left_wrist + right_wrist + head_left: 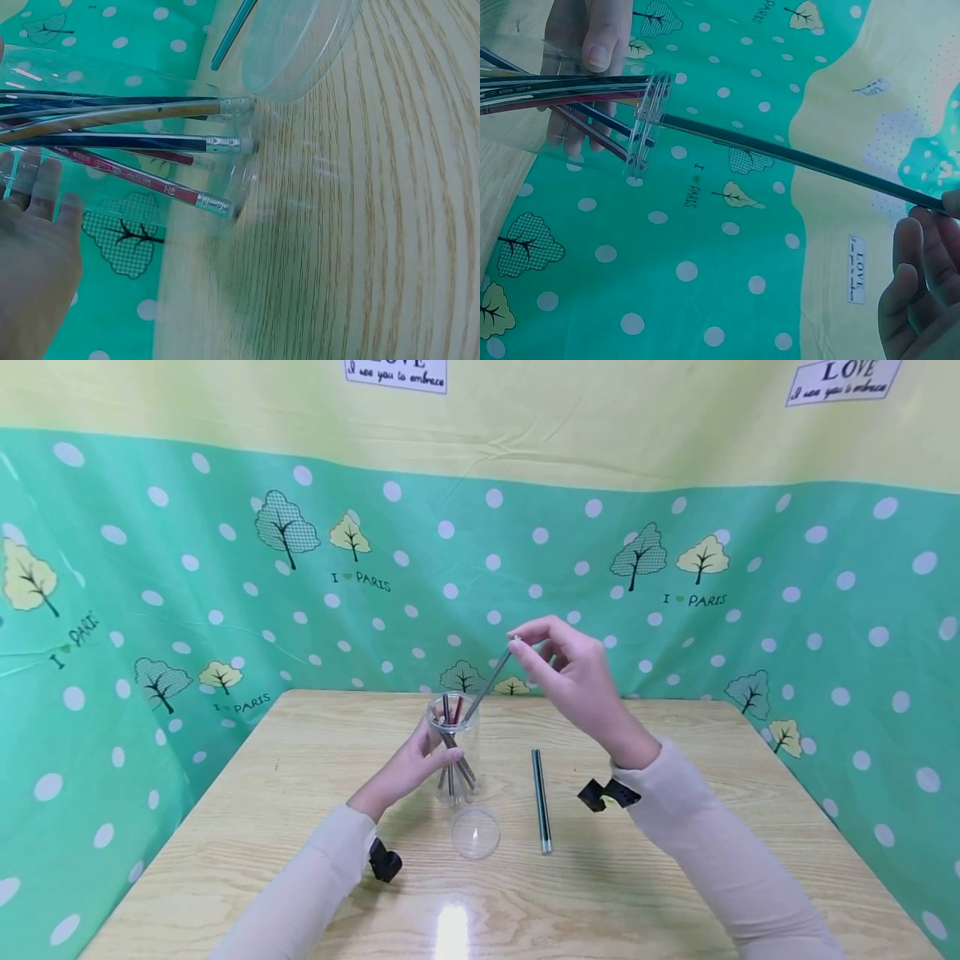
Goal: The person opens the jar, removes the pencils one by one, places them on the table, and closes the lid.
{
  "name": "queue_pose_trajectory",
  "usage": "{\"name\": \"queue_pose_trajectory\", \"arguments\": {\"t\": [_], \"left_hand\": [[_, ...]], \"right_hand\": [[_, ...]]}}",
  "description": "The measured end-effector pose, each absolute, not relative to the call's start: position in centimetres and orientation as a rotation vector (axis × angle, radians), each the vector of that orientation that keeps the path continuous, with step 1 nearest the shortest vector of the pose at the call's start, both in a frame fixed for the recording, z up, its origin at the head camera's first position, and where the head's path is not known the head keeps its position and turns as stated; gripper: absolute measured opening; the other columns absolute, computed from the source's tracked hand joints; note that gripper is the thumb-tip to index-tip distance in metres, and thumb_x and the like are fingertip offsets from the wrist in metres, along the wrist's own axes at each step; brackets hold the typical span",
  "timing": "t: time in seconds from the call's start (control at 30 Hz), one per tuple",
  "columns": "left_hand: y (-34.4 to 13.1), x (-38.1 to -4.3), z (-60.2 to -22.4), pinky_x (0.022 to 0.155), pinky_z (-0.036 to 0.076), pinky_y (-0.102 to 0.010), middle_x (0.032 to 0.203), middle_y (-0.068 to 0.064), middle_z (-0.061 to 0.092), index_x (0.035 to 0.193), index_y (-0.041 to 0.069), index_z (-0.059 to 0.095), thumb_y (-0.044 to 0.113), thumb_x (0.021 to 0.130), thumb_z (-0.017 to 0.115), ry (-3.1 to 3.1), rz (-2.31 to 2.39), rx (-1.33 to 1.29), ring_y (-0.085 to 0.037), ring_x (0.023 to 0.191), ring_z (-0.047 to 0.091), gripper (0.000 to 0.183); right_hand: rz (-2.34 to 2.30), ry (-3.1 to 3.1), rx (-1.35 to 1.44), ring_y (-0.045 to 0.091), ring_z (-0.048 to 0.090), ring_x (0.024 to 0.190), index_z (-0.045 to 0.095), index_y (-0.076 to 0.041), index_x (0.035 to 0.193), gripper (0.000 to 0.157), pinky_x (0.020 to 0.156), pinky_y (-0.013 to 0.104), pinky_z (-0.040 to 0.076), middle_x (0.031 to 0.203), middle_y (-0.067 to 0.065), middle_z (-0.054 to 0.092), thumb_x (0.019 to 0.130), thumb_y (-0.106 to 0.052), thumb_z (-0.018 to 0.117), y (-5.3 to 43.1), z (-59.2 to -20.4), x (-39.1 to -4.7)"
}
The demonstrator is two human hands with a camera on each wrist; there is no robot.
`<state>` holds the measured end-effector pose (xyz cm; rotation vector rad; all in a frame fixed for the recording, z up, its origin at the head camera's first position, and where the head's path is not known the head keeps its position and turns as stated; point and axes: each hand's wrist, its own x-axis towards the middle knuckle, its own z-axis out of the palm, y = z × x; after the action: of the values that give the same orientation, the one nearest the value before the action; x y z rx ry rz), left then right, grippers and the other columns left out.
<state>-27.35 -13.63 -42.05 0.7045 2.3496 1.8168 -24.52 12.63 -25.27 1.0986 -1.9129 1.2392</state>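
My left hand (pixel 412 770) grips a tall clear plastic jar (pixel 472 752) round its side, near the middle of the table. Inside it lean several pencils (pixel 120 139) in dark, red and yellowish colours, their eraser ends down at the jar's base. Above and to the right, my right hand (pixel 573 677) pinches one dark green pencil (pixel 802 159) by its upper end between thumb and fingertips. That pencil slants, its lower end at the jar's open mouth (pixel 651 124). The right hand's other fingers (pixel 907 247) are loosely curled.
A round clear lid (pixel 476 833) lies on the wooden table (pixel 315 860) in front of the jar. Two dark pencils (pixel 542 802) lie side by side to the right. Behind the table hangs a green and yellow printed cloth (pixel 525 552).
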Motion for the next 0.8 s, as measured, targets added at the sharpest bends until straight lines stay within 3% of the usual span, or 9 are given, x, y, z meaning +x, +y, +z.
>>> {"name": "queue_pose_trajectory", "arguments": {"t": [0.23,0.8], "left_hand": [[-13.6,-27.4,-42.1,0.115,0.012,-0.065,0.161,-0.006,0.031,0.16,0.034,0.016,0.028,0.098,0.068,2.349,1.831,0.722,-0.031,0.148,0.024,0.081],[-13.6,-27.1,-41.8,0.115,0.012,-0.066,0.162,-0.007,0.029,0.159,0.039,0.015,0.027,0.098,0.068,2.348,1.811,0.646,-0.033,0.149,0.022,0.082]], "right_hand": [[1.254,-1.903,1.083,0.015,0.056,0.055,0.069,-0.004,0.107,0.011,0.042,0.024,0.041,0.093,0.002,0.068,0.097,-0.006,0.066,13.1,-25.4,-24.5],[1.245,-1.796,1.021,0.015,0.059,0.055,0.068,0.0,0.108,0.012,0.042,0.02,0.042,0.093,0.006,0.069,0.096,-0.002,0.065,14.6,-24.6,-24.5]]}}
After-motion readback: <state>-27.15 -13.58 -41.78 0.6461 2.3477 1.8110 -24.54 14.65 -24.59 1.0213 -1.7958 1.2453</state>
